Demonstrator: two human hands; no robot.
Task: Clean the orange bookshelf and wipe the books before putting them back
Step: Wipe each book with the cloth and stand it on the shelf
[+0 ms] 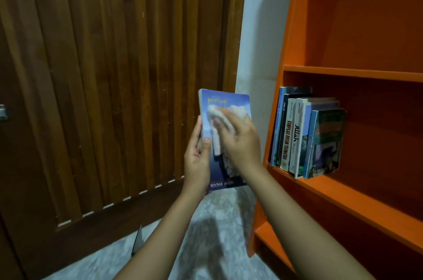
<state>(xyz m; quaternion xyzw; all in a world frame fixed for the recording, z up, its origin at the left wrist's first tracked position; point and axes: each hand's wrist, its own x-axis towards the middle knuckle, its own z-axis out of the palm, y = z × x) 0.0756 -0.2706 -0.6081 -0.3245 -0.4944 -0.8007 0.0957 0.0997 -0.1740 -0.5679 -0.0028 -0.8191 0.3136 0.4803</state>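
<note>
My left hand (197,158) grips a blue paperback book (223,102) by its left edge and holds it upright in front of me, cover facing me. Over that cover my right hand (239,140) presses a white cloth (217,145), fingers curled round the cloth. The orange bookshelf (352,72) stands to the right. Several books (306,135) stand upright at the left end of its middle shelf, a little right of my right hand.
A dark slatted wooden door (109,73) fills the left side. A strip of white wall (258,50) separates it from the shelf. Pale speckled floor (217,234) lies below. The upper shelf compartment and the right part of the middle shelf (377,218) hold nothing.
</note>
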